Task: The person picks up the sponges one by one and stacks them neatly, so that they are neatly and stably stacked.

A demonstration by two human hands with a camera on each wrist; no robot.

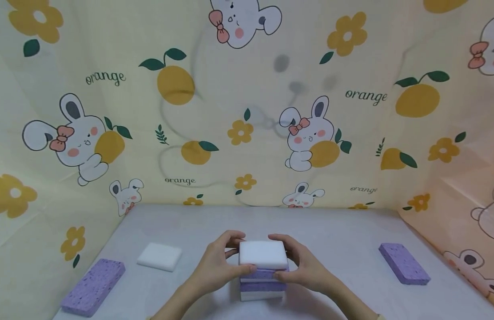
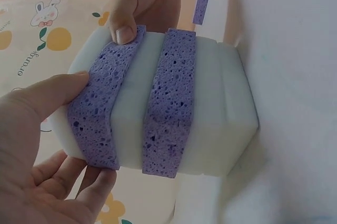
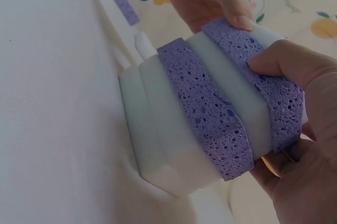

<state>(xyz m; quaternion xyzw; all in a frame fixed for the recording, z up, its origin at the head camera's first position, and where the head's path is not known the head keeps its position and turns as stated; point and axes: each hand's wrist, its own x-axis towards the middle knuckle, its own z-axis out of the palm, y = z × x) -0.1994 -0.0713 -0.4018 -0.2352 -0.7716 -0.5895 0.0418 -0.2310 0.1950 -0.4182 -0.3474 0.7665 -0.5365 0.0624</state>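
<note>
White and purple sponges stand in an upright stack at the near middle of the table. A white sponge (image 1: pixel 263 254) tops it, with a porous purple sponge (image 2: pixel 108 84) right beneath. Lower down, a second purple sponge (image 2: pixel 171 87) lies between white layers, and white sponges (image 3: pixel 152 113) form the base on the tabletop. From the left side my left hand (image 1: pixel 217 264) grips the upper purple sponge, thumb on its front face and fingers toward the back. My right hand (image 1: pixel 304 266) holds the same sponge from the right, thumb in front. The far fingertips are partly hidden.
Left of the stack lie a loose white sponge (image 1: pixel 160 256) and, nearer the left edge, a purple sponge (image 1: pixel 93 286). Another purple sponge (image 1: pixel 404 263) lies to the right. A patterned curtain (image 1: pixel 247 155) rises behind and along both sides of the pale table (image 1: pixel 331 231).
</note>
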